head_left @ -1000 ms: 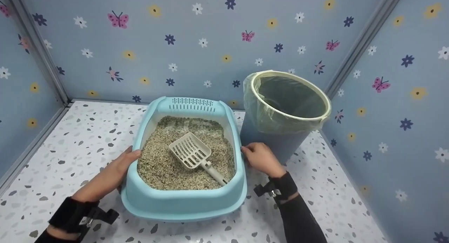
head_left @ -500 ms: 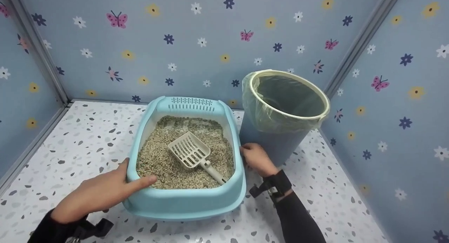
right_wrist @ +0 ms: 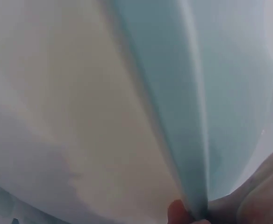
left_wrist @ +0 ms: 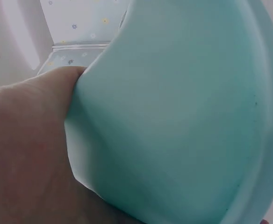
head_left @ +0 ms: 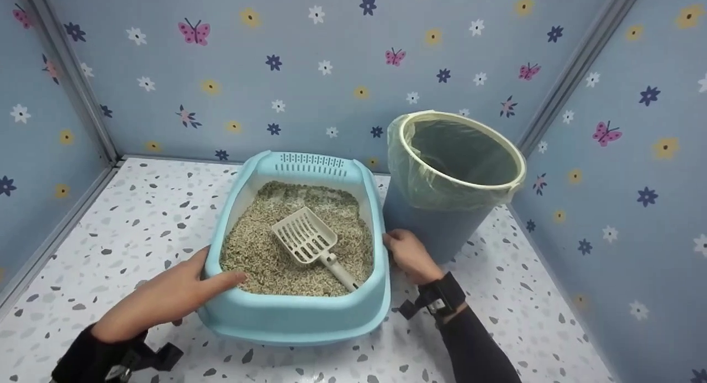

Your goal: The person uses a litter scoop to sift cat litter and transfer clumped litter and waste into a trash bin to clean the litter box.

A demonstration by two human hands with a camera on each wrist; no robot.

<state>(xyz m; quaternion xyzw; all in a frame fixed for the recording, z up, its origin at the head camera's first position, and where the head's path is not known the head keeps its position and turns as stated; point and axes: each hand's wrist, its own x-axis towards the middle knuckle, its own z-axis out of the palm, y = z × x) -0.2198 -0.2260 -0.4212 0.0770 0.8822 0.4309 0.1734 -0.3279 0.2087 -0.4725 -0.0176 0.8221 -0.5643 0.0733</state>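
Observation:
A light blue litter box [head_left: 293,319] filled with grainy litter [head_left: 255,261] sits on the speckled surface in the head view. On the litter lies a beige slotted litter scoop [head_left: 305,236], its handle pointing to the near right corner. My left hand [head_left: 165,294] grips the box at its near left corner, the thumb over the rim and the other fingers outside, mostly hidden. At the right side, my right hand [head_left: 411,256] holds the rim with curled fingers. The right wrist view shows fingertips [right_wrist: 177,212] at the box's edge; blue plastic [left_wrist: 164,112] fills the left wrist view.
A blue-grey trash bin [head_left: 436,228] with a pale rim and a thin liner bag [head_left: 431,192] stands close behind my right hand. A flowered wall panel [head_left: 320,51] rises behind the box, and another panel [head_left: 618,217] runs along the right.
My left hand has slid from the box's left side toward its near left corner, bringing the thumb over the rim. The right hand, box and scoop stay about where they were.

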